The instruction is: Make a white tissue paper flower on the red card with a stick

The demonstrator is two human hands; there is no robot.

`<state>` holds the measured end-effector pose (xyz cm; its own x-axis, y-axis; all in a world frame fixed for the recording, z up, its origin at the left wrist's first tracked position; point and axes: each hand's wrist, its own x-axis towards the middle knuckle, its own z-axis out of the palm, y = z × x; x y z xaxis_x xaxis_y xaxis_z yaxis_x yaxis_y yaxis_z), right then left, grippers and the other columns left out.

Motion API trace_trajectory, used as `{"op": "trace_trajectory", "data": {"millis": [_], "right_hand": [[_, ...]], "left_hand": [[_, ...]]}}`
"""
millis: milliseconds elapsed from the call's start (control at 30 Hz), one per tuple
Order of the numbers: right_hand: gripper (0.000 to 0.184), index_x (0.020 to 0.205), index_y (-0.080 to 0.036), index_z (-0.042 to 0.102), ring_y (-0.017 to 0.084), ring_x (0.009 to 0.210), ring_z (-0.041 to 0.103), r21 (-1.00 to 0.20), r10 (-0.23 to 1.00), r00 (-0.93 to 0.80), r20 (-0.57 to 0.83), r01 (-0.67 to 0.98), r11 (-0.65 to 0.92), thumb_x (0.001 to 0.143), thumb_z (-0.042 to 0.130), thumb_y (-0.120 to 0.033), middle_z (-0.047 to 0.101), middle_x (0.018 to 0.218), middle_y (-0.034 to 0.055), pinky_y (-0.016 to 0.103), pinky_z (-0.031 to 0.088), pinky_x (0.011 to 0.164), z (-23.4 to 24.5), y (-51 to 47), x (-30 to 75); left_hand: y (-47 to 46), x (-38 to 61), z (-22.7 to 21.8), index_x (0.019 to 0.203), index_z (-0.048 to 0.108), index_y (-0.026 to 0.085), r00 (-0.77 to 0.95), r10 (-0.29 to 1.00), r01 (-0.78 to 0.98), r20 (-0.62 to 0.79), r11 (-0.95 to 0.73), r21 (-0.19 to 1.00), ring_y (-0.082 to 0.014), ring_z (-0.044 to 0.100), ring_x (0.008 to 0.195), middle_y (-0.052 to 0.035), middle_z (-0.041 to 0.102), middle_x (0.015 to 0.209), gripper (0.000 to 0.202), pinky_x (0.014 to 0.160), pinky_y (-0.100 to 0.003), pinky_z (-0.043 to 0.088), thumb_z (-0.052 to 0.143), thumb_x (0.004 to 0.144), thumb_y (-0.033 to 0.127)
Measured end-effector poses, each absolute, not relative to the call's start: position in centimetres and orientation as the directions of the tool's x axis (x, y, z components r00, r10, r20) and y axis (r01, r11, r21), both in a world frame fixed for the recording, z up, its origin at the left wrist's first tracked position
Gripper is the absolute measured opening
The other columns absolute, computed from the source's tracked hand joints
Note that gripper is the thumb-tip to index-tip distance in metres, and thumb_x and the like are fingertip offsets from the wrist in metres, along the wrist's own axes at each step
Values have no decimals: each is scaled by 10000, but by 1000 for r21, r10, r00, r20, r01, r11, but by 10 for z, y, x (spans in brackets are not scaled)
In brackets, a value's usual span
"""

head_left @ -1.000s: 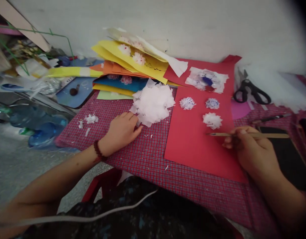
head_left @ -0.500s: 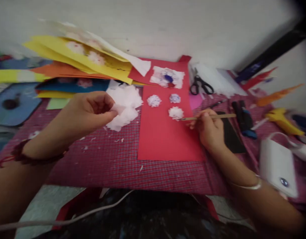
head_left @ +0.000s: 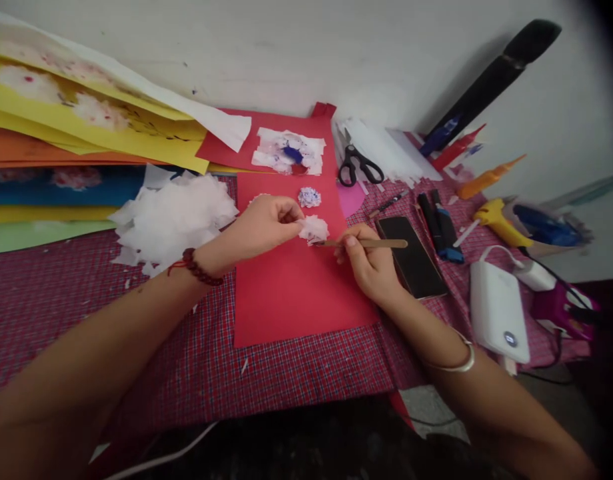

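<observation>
My left hand point(head_left: 270, 228) is closed in a pinch on a small piece of thin white paper, at the left edge of a white paper flower point(head_left: 314, 229). My right hand point(head_left: 369, 260) grips a thin wooden stick point(head_left: 392, 244) with a dark tip, which meets the flower's lower edge. The flower lies on a red sheet point(head_left: 291, 293). Above it sits a white and purple paper flower point(head_left: 309, 197). Another flower is mostly hidden behind my left hand. A pile of white paper pieces point(head_left: 174, 213) lies left of the sheet.
Black-handled scissors point(head_left: 359, 167), a dark phone-like slab point(head_left: 411, 257), a yellow glue gun point(head_left: 504, 223) and a white power bank point(head_left: 499, 310) with a cable are on the right. Stacked coloured sheets point(head_left: 156, 137) fill the back left. A checked cloth point(head_left: 286, 373) covers the table.
My left hand has moved right from beside the pile to the white flower, carrying its paper piece. The stick stays at the flower. The view has shifted to the right.
</observation>
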<state>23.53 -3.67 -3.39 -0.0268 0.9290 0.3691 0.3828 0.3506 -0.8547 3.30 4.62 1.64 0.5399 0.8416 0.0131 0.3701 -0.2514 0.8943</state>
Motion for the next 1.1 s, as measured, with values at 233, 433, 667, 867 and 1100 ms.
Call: {"op": "trace_trajectory", "data": {"millis": [233, 433, 667, 867, 1100], "right_hand": [[252, 839, -217, 523, 114, 594, 536, -807, 935, 0, 354, 505, 306, 1004, 395, -358, 572, 690, -4, 283, 419, 568, -36, -39, 241], [252, 840, -218, 529, 106, 561, 548, -825, 932, 32, 361, 478, 303, 1007, 398, -354, 576, 670, -13, 273, 419, 544, -37, -38, 241], [265, 820, -219, 534, 110, 557, 547, -847, 933, 59, 354, 444, 293, 997, 420, -380, 574, 661, -13, 271, 433, 537, -35, -39, 242], [256, 812, -234, 541, 122, 540, 543, -855, 896, 131, 424, 384, 348, 994, 422, -369, 571, 642, -18, 286, 451, 536, -25, -47, 238], [225, 857, -229, 554, 115, 590, 535, -835, 917, 10, 399, 418, 359, 996, 424, -348, 577, 714, -7, 275, 429, 557, -33, -43, 234]], "left_hand": [[51, 29, 7, 745, 653, 154, 527, 849, 435, 38, -307, 846, -119, 546, 692, -1, 640, 725, 97, 623, -248, 391, 578, 805, 157], [46, 38, -9, 763, 616, 172, 606, 796, 426, 2, -326, 844, -120, 538, 651, 8, 618, 706, 91, 597, -252, 385, 553, 829, 169], [43, 51, -24, 726, 573, 187, 612, 786, 556, 88, -507, 659, -146, 548, 666, -15, 638, 722, 96, 611, -283, 363, 570, 806, 133], [45, 54, -25, 682, 571, 184, 626, 769, 547, 125, -548, 633, -144, 540, 671, -22, 637, 745, 135, 613, -286, 359, 556, 777, 90], [46, 53, -29, 717, 549, 191, 587, 799, 529, 133, -503, 684, -136, 546, 642, -8, 626, 705, 104, 601, -278, 368, 582, 808, 152]]}}
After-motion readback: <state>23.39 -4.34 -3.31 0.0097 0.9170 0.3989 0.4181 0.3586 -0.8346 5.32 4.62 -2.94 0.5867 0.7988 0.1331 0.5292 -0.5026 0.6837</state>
